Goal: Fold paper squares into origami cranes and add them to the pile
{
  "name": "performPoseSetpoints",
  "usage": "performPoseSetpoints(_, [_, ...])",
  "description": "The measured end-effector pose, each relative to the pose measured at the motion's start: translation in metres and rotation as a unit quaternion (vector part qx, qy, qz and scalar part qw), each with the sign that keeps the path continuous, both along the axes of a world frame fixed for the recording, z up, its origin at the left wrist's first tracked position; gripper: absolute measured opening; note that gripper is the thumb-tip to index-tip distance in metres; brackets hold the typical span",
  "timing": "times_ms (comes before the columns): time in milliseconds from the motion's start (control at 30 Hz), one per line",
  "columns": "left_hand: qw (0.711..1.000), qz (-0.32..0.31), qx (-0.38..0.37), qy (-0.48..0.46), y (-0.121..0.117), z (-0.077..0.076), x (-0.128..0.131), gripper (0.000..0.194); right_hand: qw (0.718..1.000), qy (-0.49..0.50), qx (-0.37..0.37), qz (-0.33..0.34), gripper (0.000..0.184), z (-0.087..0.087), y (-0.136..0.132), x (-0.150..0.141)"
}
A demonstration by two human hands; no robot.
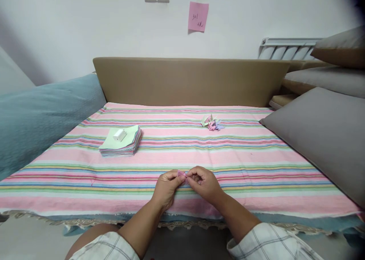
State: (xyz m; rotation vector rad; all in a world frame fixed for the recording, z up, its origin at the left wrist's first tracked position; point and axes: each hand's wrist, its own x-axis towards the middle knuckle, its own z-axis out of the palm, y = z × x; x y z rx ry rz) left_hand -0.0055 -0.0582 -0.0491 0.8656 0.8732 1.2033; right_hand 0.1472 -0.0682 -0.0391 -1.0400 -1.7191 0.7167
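A small piece of folded pink paper [181,173] is held up between my two hands, above the striped cloth near its front edge. My left hand [169,186] pinches its left side between thumb and fingers. From the other side, my right hand [204,182] grips it with thumb and forefinger. The fingers cover much of the paper, so its full shape is hidden. Farther back and to the right lies a little heap of folded paper figures [211,123] in green, pink and purple.
At the left, a stack of coloured paper sheets [122,148] carries a white block [119,135]. The striped cloth [171,149] covers the seat. Grey cushions [322,127] line the right, a blue-covered armrest [51,115] the left, and a brown backrest [188,81] the rear.
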Motion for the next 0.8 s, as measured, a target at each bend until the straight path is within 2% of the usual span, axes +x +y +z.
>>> performPoseSetpoints(167, [0.996, 0.031, 0.046, 0.063, 0.0010, -0.0004, -0.0005, 0.018, 0.999, -0.019, 0.024, -0.023, 0.006, -0.0031, -0.0021, -0.0025])
performPoseSetpoints(400, [0.992, 0.047, 0.068, 0.094, 0.0003, 0.0006, 0.0005, 0.016, 0.999, 0.017, -0.028, -0.035, 0.011, -0.0087, -0.0035, -0.0090])
performPoseSetpoints(533, [0.992, 0.046, 0.065, 0.095, 0.0001, 0.0014, 0.0008, 0.016, 0.999, -0.005, 0.006, -0.041, 0.010, -0.0073, -0.0040, -0.0090])
performPoseSetpoints(800, [0.993, 0.023, 0.064, 0.101, -0.0005, 0.0031, -0.0008, 0.015, 1.000, -0.008, 0.001, 0.001, 0.011, -0.0011, 0.0001, -0.0021])
